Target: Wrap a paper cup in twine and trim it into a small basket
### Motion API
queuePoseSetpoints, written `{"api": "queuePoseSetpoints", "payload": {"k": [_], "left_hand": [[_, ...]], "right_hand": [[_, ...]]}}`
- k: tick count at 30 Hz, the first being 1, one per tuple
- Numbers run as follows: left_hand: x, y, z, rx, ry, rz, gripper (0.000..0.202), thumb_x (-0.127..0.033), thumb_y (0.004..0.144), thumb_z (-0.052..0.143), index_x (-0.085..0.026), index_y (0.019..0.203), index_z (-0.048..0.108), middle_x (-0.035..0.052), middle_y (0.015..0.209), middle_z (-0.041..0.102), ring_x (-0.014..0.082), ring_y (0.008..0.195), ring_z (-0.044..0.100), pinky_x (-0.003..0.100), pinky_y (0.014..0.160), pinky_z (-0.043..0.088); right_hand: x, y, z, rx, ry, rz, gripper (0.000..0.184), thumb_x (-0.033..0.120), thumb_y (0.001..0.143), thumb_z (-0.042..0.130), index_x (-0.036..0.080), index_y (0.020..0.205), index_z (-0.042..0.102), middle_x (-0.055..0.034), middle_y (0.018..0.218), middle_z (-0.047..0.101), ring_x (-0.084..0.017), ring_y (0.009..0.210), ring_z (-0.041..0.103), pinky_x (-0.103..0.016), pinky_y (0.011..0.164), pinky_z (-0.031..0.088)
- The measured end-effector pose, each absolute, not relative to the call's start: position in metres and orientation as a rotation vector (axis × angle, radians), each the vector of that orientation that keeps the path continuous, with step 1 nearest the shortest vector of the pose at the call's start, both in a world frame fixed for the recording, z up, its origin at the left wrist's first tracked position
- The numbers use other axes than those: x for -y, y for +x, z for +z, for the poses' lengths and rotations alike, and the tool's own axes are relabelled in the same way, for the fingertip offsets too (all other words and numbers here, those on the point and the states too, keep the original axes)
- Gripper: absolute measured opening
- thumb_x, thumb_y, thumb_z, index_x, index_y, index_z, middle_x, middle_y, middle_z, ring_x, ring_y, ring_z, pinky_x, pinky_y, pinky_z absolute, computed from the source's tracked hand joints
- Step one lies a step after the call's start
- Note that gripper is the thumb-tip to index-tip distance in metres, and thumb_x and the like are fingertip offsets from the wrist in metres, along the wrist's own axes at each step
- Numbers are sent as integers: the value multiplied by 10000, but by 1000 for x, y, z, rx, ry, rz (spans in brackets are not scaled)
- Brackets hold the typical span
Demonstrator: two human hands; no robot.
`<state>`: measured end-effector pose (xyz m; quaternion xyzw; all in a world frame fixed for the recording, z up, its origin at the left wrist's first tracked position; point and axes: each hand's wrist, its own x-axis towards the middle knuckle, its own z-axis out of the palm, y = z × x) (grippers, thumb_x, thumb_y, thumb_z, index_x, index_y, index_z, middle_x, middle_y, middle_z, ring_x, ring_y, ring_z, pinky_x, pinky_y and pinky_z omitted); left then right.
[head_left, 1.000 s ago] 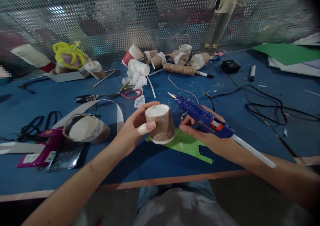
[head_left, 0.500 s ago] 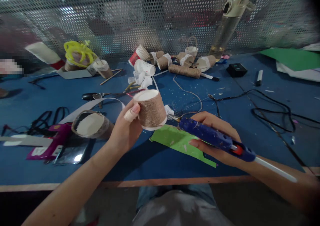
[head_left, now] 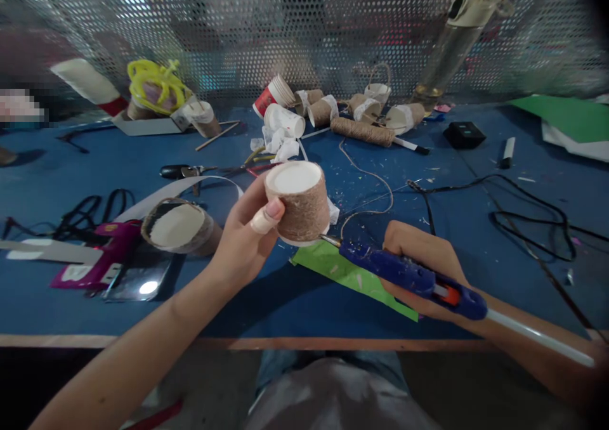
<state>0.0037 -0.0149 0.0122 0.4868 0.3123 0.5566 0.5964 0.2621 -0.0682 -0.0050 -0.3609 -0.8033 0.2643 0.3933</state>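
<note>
My left hand (head_left: 252, 230) grips a paper cup (head_left: 304, 211) wrapped in brown twine, its white base facing up and its rim down. My right hand (head_left: 423, 262) is closed round a blue glue gun (head_left: 390, 265), with a clear glue stick (head_left: 537, 338) poking out of its back end. The gun's metal nozzle (head_left: 332, 240) meets the lower right edge of the cup, where the twine borders the white rim. Beneath both lies a strip of green paper (head_left: 352, 278) on the blue table.
On the left are another twine-wrapped cup (head_left: 178, 227), a purple glue gun (head_left: 102, 259) and a phone (head_left: 140, 281). At the back lie a twine roll (head_left: 362, 132), several cups and a leaning bottle (head_left: 450, 49). A black cable (head_left: 528, 208) curls on the right.
The cup has shifted slightly right and tipped so that more of its white base shows. The glue gun's nozzle has dropped to the cup's lower edge; the right-hand fingers are curled tighter round the handle.
</note>
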Motion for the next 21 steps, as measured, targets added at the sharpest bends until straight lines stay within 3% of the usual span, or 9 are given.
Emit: {"api": "queuePoseSetpoints", "payload": {"k": [8, 14, 21], "left_hand": [[16, 5, 9, -664, 1211, 1311, 414, -454, 821, 806, -302, 1200, 734, 24, 1257, 706, 294, 1337, 555, 432, 1179, 392], [15, 5, 9, -681, 1224, 1313, 423, -452, 832, 795, -293, 1218, 727, 33, 1276, 703, 302, 1345, 546, 455, 1188, 390], [16, 5, 12, -758, 1170, 1310, 382, -467, 801, 814, -281, 1129, 755, 27, 1255, 708, 318, 1373, 527, 433, 1150, 453]], "right_hand": [[71, 263, -8, 2174, -976, 405, 192, 111, 875, 481, 232, 789, 359, 22, 743, 413, -108, 620, 416, -290, 561, 264], [72, 265, -5, 2216, -1022, 346, 179, 177, 889, 479, 232, 784, 345, 29, 752, 399, -102, 609, 388, -283, 555, 250], [71, 266, -3, 2175, -1012, 295, 206, 131, 858, 497, 237, 757, 353, 31, 720, 397, -105, 579, 390, -281, 527, 251]]}}
